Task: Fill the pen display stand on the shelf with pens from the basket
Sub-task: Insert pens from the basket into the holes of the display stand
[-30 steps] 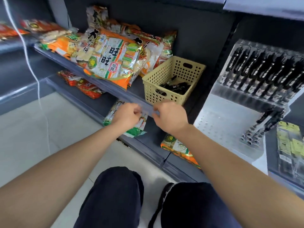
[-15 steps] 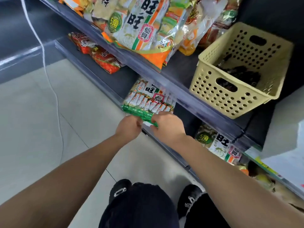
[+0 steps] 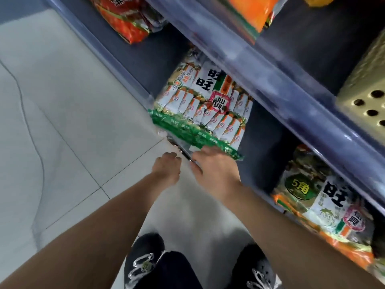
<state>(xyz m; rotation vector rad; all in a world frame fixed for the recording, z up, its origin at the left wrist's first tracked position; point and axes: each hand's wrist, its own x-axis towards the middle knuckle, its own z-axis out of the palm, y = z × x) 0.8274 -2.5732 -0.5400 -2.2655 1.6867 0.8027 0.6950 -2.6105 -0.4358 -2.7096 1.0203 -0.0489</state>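
Both my hands are low at the front lip of the bottom shelf. A dark slim object, probably a pen (image 3: pixel 181 150), lies slanted between them under a snack bag's green edge (image 3: pixel 193 132). My right hand (image 3: pixel 216 170) has fingers on that green edge, and thumb and forefinger seem to pinch the pen's near end. My left hand (image 3: pixel 166 168) is curled, its fingertips at the pen; whether it holds it is unclear. Only a corner of the yellow perforated basket (image 3: pixel 363 94) shows at the right edge, on the shelf above. The pen display stand is out of view.
The purple-grey edge of the upper shelf (image 3: pixel 281 88) runs diagonally above my hands. Another snack bag (image 3: pixel 325 205) lies at the lower right and a red bag (image 3: pixel 127 19) at the top. Pale floor tiles (image 3: pixel 73 122) spread to the left. My shoes (image 3: pixel 143 261) are below.
My head and both hands have dropped from the basket shelf's edge to the bottom shelf. The display stand left the view and the basket slid to the right edge.
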